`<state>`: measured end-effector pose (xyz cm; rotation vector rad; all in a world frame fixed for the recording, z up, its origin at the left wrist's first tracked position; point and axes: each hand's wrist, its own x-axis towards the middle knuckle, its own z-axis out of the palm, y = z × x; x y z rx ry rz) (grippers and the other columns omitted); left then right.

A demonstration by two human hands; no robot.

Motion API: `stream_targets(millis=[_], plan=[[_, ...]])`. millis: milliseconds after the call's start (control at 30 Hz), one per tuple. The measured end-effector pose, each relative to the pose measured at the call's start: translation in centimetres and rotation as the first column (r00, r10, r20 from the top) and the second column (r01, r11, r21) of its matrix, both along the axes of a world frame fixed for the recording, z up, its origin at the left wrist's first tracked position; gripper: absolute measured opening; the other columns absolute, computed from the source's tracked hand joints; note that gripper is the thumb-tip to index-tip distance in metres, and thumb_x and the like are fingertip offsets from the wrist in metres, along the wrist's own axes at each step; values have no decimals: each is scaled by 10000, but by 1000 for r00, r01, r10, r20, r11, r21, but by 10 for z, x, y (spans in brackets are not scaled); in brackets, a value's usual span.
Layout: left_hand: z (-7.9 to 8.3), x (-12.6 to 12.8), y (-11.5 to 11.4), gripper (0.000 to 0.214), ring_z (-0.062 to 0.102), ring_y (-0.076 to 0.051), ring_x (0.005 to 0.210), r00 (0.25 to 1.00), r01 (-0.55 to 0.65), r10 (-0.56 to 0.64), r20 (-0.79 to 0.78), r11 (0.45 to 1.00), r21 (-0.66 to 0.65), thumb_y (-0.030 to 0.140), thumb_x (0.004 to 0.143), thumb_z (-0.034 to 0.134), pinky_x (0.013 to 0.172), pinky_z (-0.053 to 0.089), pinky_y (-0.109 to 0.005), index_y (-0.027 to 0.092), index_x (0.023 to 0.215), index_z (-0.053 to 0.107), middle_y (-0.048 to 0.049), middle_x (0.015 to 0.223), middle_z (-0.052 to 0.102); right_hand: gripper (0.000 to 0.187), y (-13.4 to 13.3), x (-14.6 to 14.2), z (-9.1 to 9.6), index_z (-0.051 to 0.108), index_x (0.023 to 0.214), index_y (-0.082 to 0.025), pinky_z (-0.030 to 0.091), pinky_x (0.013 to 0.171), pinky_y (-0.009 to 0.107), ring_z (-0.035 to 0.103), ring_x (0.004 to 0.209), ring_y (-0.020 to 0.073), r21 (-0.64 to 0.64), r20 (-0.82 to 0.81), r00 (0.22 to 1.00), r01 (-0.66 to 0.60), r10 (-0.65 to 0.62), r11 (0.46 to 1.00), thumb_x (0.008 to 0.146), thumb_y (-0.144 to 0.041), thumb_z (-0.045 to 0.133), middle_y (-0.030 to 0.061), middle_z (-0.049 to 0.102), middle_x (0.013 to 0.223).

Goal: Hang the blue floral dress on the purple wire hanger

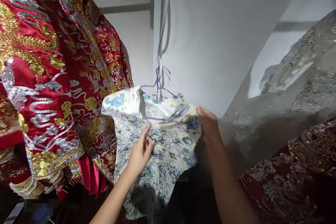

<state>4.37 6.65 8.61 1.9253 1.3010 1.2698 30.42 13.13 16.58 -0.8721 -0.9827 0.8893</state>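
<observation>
In the middle a white floral garment [157, 154] with blue and yellow print hangs on a thin purple wire hanger [157, 81]. Its left shoulder is partly folded over the hanger. My right hand [209, 122] grips the garment's right shoulder edge between thumb and fingers. My left hand [140, 152] is in front of the neckline, its index finger stretched up near the hanger's lower bar and the thumb apart from it. Whether that fingertip touches the bar or the cloth I cannot tell.
A red jacket with gold and silver embroidery [91, 66] hangs close on the left. White straps [163, 17] run down the wall above the hanger. At right are a sheer beaded garment [312, 73] and a dark red beaded one [288, 175].
</observation>
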Motion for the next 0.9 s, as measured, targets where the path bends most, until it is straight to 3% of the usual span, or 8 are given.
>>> stream_targets(millis=[200, 333, 500, 600, 733, 800, 867, 900], plan=[[-32, 9, 20, 206, 578, -143, 627, 998, -14, 18, -58, 998, 67, 408, 952, 526, 614, 438, -251, 214, 1005, 570, -12, 818, 636, 327, -26, 14, -36, 714, 759, -205, 505, 555, 278, 658, 640, 201, -69, -73, 997, 23, -28, 997, 694, -511, 811, 2, 685, 655], [-42, 17, 25, 252, 568, -127, 598, 1000, -4, 5, -6, 992, 124, 383, 955, 522, 617, 446, -239, 223, 1150, 513, 3, 836, 637, 379, -28, 15, -37, 712, 784, -202, 543, 645, 301, 687, 777, 235, -79, -22, 995, 96, -98, 992, 701, -564, 785, 29, 712, 738], [-42, 13, 24, 249, 621, -179, 610, 966, 48, -30, -258, 997, 63, 371, 980, 477, 570, 410, -251, 253, 1171, 586, 4, 718, 633, 431, -23, 23, -30, 718, 912, -211, 551, 774, 342, 676, 938, 275, -33, 193, 945, 274, -263, 961, 741, -606, 723, 71, 722, 863], [-49, 8, 15, 216, 675, -226, 788, 966, 95, -72, -248, 992, 82, 355, 980, 480, 668, 468, -289, 232, 1071, 633, -55, 854, 690, 447, -31, 14, -45, 696, 1037, -189, 532, 836, 373, 646, 995, 278, 26, 281, 837, 482, -469, 876, 808, -570, 652, 96, 706, 991], [-58, 7, -1, 262, 682, -232, 927, 983, 170, -163, -87, 983, 73, 301, 1000, 435, 794, 508, -314, 200, 1113, 649, -99, 970, 714, 444, -63, -29, -111, 590, 1236, -168, 456, 974, 436, 565, 1137, 274, 202, 243, 572, 760, -783, 618, 872, -422, 591, 144, 601, 1248], [-58, 8, -7, 293, 683, -212, 868, 979, 200, -198, -40, 978, 49, 282, 1010, 407, 787, 514, -307, 192, 1140, 654, -90, 927, 716, 303, -80, -58, -152, 624, 1113, -178, 479, 917, 428, 604, 1016, 254, 162, 317, 657, 673, -684, 721, 867, -354, 600, 118, 651, 1097], [-55, 11, -10, 298, 684, -201, 835, 976, 217, -216, -23, 975, 48, 268, 1010, 404, 780, 518, -303, 190, 1131, 665, -85, 916, 721, 254, -91, -85, -184, 636, 1065, -187, 510, 844, 400, 634, 940, 246, 75, 462, 811, 368, -359, 927, 837, -298, 618, 105, 677, 1032], [-53, 12, -11, 290, 689, -202, 853, 976, 218, -217, -19, 974, 58, 263, 1006, 412, 787, 520, -303, 190, 1117, 671, -89, 941, 726, 284, -93, -96, -194, 628, 1093, -189, 516, 839, 389, 642, 946, 246, 46, 490, 839, 246, -236, 968, 823, -276, 627, 106, 683, 1040]])
